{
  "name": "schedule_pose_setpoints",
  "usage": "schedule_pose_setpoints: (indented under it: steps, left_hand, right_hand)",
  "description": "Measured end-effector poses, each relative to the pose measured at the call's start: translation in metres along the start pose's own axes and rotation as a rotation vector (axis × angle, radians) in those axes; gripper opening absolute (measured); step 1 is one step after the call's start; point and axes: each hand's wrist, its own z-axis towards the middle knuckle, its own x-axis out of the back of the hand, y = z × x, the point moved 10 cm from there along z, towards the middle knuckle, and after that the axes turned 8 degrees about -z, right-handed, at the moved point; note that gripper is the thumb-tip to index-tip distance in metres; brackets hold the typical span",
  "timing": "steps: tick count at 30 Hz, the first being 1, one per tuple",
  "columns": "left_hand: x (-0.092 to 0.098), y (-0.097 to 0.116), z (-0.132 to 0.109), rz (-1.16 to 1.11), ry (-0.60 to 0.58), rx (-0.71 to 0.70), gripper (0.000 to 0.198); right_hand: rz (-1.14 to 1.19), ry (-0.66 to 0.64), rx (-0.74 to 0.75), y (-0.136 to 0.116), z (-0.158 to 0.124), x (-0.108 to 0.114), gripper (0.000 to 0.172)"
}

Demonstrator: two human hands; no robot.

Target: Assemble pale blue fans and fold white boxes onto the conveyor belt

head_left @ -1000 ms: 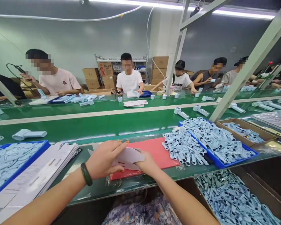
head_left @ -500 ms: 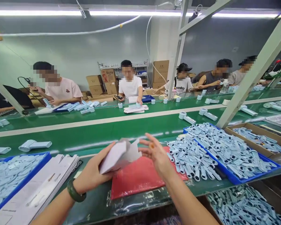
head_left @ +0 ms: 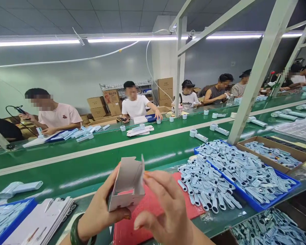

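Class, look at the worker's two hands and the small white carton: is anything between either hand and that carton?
Nothing visible. The left hand grips the white carton directly, and the right hand fingers touch its open side.

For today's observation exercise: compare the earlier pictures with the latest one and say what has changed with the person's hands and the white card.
The white card box was a flat blank pressed on the red mat; it now stands opened and lifted above it. The left hand kept hold throughout; the right hand let go, then returned to its side. The blue tray of parts and the paper stack stayed put.
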Motion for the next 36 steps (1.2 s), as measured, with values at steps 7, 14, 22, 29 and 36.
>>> schedule_pose_setpoints:
  steps: [7, 14, 22, 29, 36]
  left_hand:
    - [-0.01, 0.0, -0.002, 0.01, 0.041, 0.025, 0.105]
    - [-0.011, 0.007, -0.01, 0.164, 0.135, -0.085, 0.098]
    - [-0.011, 0.005, -0.013, 0.205, 0.148, -0.121, 0.095]
    - [-0.028, 0.022, -0.01, 0.124, 0.117, -0.312, 0.093]
    - [-0.041, 0.027, -0.008, -0.01, 0.067, -0.313, 0.086]
  right_hand:
    - [-0.019, -0.037, 0.018, 0.002, -0.003, -0.009, 0.018]
    - [0.237, -0.113, -0.35, 0.034, -0.013, -0.028, 0.009]
    - [0.39, -0.315, -0.488, 0.045, -0.019, -0.051, 0.02]
    - [0.217, -0.147, -0.574, 0.055, -0.036, -0.035, 0.04]
    - [0.331, -0.149, -0.418, 0.051, -0.024, -0.036, 0.026]
